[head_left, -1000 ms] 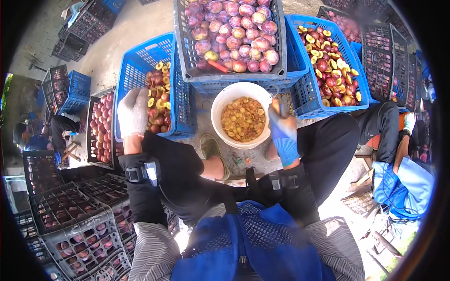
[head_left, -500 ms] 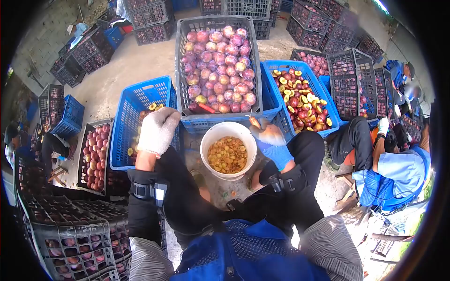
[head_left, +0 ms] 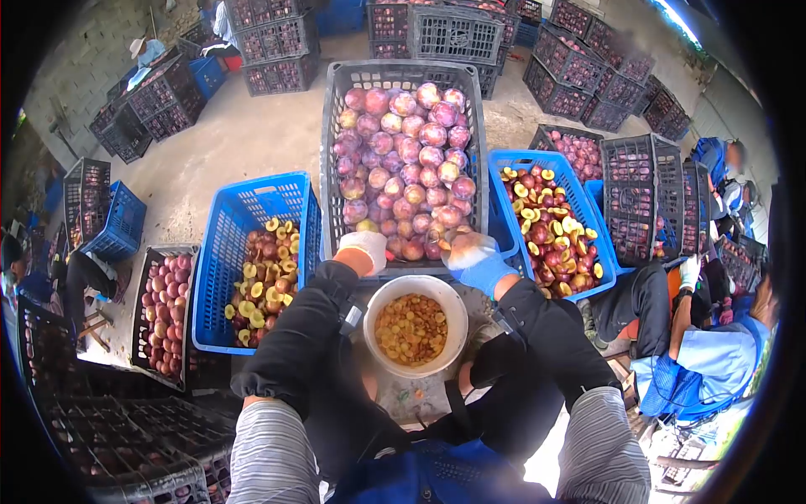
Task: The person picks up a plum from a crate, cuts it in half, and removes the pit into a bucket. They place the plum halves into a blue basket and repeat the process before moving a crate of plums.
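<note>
My left hand [head_left: 363,249], in a whitish glove, is at the near left corner of the black crate of whole plums [head_left: 405,155], against the fruit; its fingertips are hard to make out. My right hand [head_left: 472,254], in a white and blue glove, is closed at the crate's near right edge round something small and orange-brown, too blurred to name. Below the hands, between my legs, stands a white bucket [head_left: 460,332] holding yellow-brown pieces. Cut plums fill part of the left blue crate [head_left: 210,294] and the right blue crate [head_left: 606,252].
A black crate of plums [head_left: 168,311] stands at the far left. A seated person [head_left: 714,344] in blue works at the right, beside stacked crates [head_left: 630,202]. Another person [head_left: 84,273] is at the left edge. More crate stacks [head_left: 277,50] stand behind.
My left hand has moved from above the left blue crate to the plums in the black crate. My right hand has shifted slightly down to that crate's edge. The view has tilted.
</note>
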Motion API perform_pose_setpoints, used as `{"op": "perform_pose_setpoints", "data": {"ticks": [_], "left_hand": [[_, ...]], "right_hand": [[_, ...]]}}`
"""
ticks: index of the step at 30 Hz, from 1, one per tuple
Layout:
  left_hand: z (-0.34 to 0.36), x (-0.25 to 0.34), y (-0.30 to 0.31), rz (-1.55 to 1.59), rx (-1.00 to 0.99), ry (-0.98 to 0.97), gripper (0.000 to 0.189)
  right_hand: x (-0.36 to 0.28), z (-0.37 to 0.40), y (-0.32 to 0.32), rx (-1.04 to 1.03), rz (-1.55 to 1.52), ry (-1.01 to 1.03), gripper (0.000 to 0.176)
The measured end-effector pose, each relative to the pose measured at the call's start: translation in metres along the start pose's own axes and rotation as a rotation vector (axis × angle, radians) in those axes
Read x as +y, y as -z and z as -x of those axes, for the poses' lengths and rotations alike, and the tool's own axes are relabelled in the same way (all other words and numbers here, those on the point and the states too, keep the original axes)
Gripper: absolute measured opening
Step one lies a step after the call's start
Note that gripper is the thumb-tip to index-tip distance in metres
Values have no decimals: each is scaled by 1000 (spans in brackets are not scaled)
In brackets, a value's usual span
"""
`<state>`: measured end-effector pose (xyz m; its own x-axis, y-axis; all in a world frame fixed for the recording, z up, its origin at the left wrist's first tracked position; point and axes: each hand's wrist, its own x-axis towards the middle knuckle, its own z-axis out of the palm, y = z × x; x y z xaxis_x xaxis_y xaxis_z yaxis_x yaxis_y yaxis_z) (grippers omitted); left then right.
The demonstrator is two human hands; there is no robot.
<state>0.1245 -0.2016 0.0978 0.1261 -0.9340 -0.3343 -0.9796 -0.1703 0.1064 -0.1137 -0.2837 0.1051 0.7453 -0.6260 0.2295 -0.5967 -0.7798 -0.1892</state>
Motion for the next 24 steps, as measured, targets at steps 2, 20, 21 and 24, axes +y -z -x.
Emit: {"op": "perform_pose_setpoints", "data": {"ticks": [2,20,21,24], "left_hand": [[-9,-5,-6,11,-37,-1,28],[-10,12,24,18,312,-381,60],[-10,5,10,67,142,-401,73],[-10,-8,-1,200,50,-443,95]], "right_hand": [[8,-2,-20,-37,36,26,25],[56,-152,98,587,116,170,22],[53,-183,104,623,48,185,21],[61,-273,96,621,153,259,21]]}}
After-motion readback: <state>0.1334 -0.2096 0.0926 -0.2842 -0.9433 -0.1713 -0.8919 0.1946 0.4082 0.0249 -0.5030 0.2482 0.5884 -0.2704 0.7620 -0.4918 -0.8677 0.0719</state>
